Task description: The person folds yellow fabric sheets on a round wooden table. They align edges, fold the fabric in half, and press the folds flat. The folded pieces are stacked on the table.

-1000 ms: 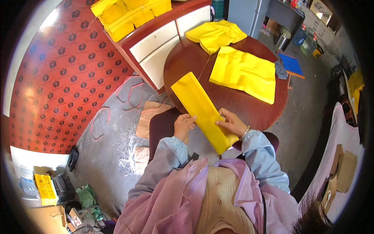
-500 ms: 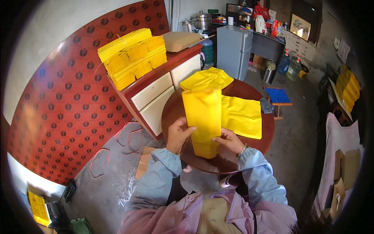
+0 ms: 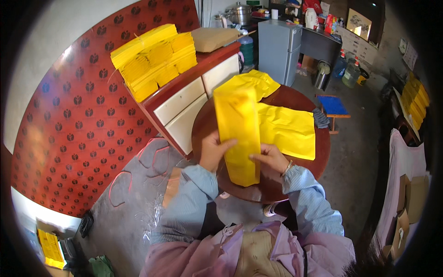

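A long, folded yellow sheet [image 3: 241, 154], like paper or thin cloth, stands upright between my hands above the round brown table [image 3: 318, 154]. My left hand [image 3: 215, 151] grips its left side, thumb across the front. At the right edge, my right hand [image 3: 272, 158] pinches it between thumb and fingers. A flat, creased yellow sheet [image 3: 293, 131] lies on the table to the right of the held one. Behind, at the table's far side, rests a crumpled yellow piece [image 3: 260, 83], partly hidden by the held sheet.
Stacked yellow bundles [image 3: 157, 60] and a cardboard piece [image 3: 214, 39] sit on the red cabinet [image 3: 161, 104] at the left. A dark cloth [image 3: 321, 118] lies at the table's right edge, near a blue-topped stool [image 3: 333, 105]. Pink straps [image 3: 121, 187] lie on the floor.
The held sheet and both hands have shifted slightly; the left hand sits a little higher on it. Both hands keep their hold, and the whole view has turned a little.
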The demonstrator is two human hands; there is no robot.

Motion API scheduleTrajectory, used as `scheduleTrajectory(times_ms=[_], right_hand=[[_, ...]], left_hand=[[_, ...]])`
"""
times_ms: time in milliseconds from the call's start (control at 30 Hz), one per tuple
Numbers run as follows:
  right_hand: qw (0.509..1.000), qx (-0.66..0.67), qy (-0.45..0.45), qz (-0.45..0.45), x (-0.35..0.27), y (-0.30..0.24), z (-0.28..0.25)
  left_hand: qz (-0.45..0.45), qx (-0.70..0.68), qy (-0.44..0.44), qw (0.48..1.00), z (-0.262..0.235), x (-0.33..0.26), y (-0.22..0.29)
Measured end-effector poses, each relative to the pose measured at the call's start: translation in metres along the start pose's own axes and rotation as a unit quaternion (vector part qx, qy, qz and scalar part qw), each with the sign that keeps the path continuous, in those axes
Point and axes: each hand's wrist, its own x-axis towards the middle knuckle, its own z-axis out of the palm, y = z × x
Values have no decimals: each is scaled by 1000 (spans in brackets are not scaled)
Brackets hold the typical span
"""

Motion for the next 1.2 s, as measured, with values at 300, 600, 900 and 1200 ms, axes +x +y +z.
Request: scheduleTrajectory(times_ms=[300, 600, 900, 1200], right_hand=[[994, -73, 60, 55, 138, 100, 18], [985, -18, 169, 26, 184, 195, 7], [966, -179, 185, 0, 152, 123, 36], [748, -646, -125, -86, 93, 120, 76]], left_hand=[[-196, -123, 155, 960, -120, 73, -106], [71, 557, 102, 821, -130, 95, -146], [0, 663, -62, 746, -142, 133, -166], [-51, 741, -99, 663, -146, 155, -166]])
